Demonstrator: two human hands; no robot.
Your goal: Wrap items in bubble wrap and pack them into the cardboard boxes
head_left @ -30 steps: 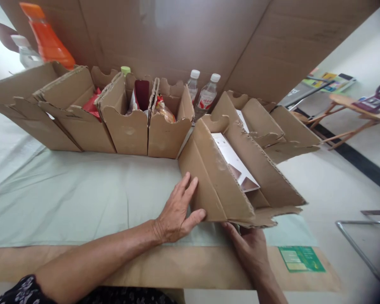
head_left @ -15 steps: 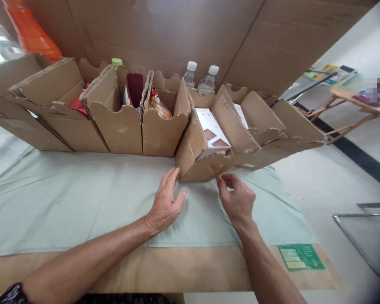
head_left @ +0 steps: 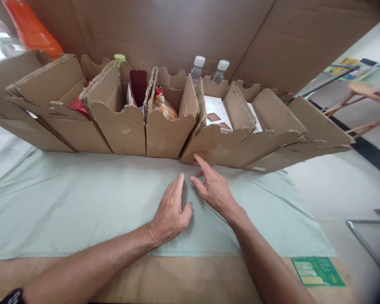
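Note:
Several open-topped cardboard bins stand side by side in a row on a pale green cloth (head_left: 114, 202). My right hand (head_left: 213, 185) has its fingers apart, and its index fingertip is at the lower front of a cardboard bin (head_left: 215, 145). In that bin lies a white box (head_left: 217, 110) with brown squares on it. My left hand (head_left: 172, 211) hovers over or rests on the cloth before the bins, fingers extended, thumb apart, holding nothing. To the left, a neighbouring cardboard bin (head_left: 167, 137) contains a clear packet (head_left: 165, 105) with a red top.
A tall cardboard panel (head_left: 164, 33) rises behind the bins. Two white-capped bottles (head_left: 198, 67) and an orange bottle (head_left: 34, 31) stand behind the row. A green printed sheet (head_left: 318, 271) lies on the wooden table edge (head_left: 183, 278). At right are a wooden stool (head_left: 367, 99) and metal tubing (head_left: 364, 240).
The bin with the white box has moved back, more level with the row. My left hand has come away from its corner. My right hand has moved left and opened its fingers.

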